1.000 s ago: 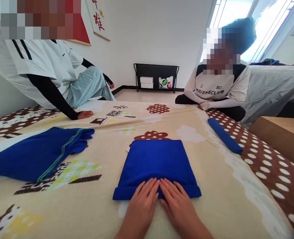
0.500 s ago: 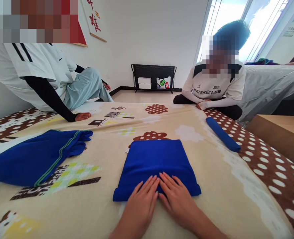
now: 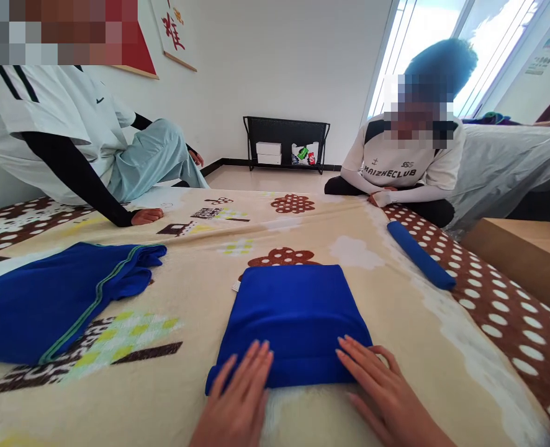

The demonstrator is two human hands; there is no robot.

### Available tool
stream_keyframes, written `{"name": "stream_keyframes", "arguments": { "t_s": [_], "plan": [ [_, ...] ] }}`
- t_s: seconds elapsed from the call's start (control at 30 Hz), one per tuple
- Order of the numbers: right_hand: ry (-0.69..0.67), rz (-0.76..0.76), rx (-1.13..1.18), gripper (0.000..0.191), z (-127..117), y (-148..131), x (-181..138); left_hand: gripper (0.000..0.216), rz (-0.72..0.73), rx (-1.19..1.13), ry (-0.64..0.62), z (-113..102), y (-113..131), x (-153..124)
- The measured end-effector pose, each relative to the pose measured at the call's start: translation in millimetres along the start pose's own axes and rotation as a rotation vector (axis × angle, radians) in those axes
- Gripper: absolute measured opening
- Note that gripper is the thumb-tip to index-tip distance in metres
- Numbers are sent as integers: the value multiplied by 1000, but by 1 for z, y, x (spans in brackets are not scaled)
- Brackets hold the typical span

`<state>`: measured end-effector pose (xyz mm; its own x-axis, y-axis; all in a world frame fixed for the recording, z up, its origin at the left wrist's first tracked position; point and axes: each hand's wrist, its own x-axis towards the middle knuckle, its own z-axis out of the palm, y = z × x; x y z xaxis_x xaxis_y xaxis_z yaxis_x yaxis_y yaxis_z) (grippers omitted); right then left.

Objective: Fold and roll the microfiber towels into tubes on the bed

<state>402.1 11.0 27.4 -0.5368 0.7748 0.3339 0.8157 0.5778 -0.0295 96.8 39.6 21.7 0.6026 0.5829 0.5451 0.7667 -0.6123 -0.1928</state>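
A blue cloth (image 3: pixel 298 304), folded into a flat panel with its near edge rolled, lies in front of me on the patterned blanket (image 3: pixel 200 372). A small white tag shows at its left side. My left hand (image 3: pixel 242 391) rests with straight fingers on the left part of the rolled edge. At the right end of that roll, my right hand (image 3: pixel 382 385) lies with its fingers stretched out over the cloth. Neither hand grips anything. To the left is a second blue cloth (image 3: pixel 56 292), loosely spread, with green stitching along its edge.
A tight blue roll of cloth (image 3: pixel 419 254) lies at the blanket's right side. One person (image 3: pixel 65 130) sits at the left with a fist on the blanket; another person (image 3: pixel 400 161) sits at the far right. A cardboard box (image 3: pixel 521 254) stands beyond the right edge.
My hands have moved apart, from side by side at the middle of the rolled edge out towards its two ends. The view has shifted slightly.
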Motion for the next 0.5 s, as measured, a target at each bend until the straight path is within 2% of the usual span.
{"name": "stream_keyframes", "arguments": {
  "t_s": [0.07, 0.13, 0.2, 0.27, 0.37, 0.5],
  "plan": [
    [-106, -38, 98, 58, -4, -8, 25, 53, 106, -43, -24, 10, 10, 24],
    [-234, -1, 191, 56, -4, -9, 50, 52, 91, -75, -77, 24, 6, 37],
    [-332, 54, 267, 58, 0, -1, 68, 56, 18, -101, -102, 36, -11, 35],
    [-371, 67, 314, 59, 6, 11, 75, 63, -69, -91, -97, 46, -36, 18],
    [-327, 32, 306, 58, 15, 24, 73, 68, -177, -21, -108, 49, -65, -12],
    [-146, -42, 165, 57, 20, 27, 63, 63, -156, 72, -45, 34, -74, -23]
  ]
}}
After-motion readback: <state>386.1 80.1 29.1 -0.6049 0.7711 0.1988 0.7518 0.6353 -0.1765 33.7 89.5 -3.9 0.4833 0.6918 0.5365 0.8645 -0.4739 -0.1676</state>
